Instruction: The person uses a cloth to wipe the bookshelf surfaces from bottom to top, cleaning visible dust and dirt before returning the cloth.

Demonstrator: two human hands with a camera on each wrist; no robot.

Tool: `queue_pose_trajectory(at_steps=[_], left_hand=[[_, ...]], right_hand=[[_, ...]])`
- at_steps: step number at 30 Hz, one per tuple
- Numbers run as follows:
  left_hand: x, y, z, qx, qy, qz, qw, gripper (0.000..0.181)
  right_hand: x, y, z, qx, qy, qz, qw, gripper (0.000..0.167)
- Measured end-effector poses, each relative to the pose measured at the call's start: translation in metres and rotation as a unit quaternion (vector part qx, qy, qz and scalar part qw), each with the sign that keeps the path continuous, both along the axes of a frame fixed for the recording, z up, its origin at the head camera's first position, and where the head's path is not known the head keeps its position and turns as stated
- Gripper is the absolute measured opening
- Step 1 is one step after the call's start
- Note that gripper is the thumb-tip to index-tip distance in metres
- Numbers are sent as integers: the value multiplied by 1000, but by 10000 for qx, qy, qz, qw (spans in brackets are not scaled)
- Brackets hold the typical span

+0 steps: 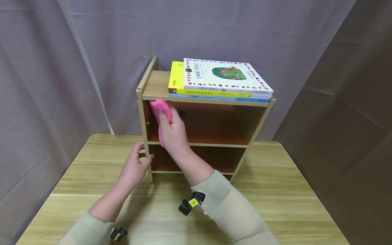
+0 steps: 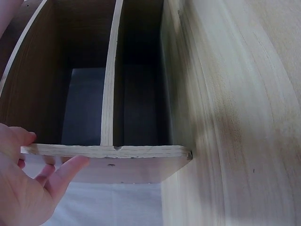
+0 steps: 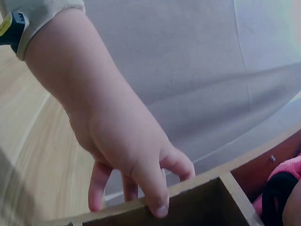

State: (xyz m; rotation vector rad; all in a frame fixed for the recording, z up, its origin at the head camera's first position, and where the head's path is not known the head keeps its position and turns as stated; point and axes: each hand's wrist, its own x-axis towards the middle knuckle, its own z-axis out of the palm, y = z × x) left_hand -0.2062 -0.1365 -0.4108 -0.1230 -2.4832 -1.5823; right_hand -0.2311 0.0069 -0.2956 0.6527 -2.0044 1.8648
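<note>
A small wooden bookshelf (image 1: 214,145) stands upright on the table. In the head view my right hand (image 1: 175,134) holds a folded pink cloth (image 1: 160,108) inside its upper compartment, against the left inner wall just below the top board. The cloth (image 3: 288,167) also shows at the right edge of the right wrist view. My left hand (image 1: 134,166) grips the shelf's left side panel (image 2: 136,162) lower down, the thumb on one face and the fingers on the other, as the left wrist view shows.
Several books (image 1: 226,76) lie stacked on the shelf's top board, a white one uppermost with yellow and blue ones beneath. The wooden table (image 1: 275,190) extends around the shelf. A grey curtain (image 1: 122,41) hangs behind, and a brown one (image 1: 346,112) to the right.
</note>
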Motion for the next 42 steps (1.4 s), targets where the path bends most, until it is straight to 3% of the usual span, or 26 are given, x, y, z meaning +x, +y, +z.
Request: queue_pose_trajectory(at_steps=[4, 9, 16, 24, 26, 29, 37, 42], left_hand=[[0, -1, -1, -7, 8, 9, 10000, 45], [0, -1, -1, -44, 30, -56, 10000, 44], [0, -2, 1, -129, -6, -27, 9999, 43], [0, -1, 1, -249, -52, -33, 9997, 44], [0, -1, 1, -246, -27, -34, 9997, 43], [-1, 1, 1, -202, -4, -64, 9998, 43], [-1, 2, 2, -179, -38, -99, 9998, 44], [2, 0, 3, -169, -119, -74, 9998, 44]], right_hand=[[1, -7, -1, 109, 20, 114, 9999, 33], [-2, -10, -9, 976, 627, 101, 9932, 48], [-2, -9, -17, 2428, 901, -171, 9657, 76], [-2, -3, -20, 3471, 1340, -513, 9268, 84], [-1, 0, -21, 3748, 1378, -545, 9152, 90], [1, 6, -20, 4266, 1491, -689, 8894, 94], [3, 22, -24, 5139, 2373, -1228, 8152, 81], [6, 30, -28, 5263, 2874, -1260, 7902, 73]])
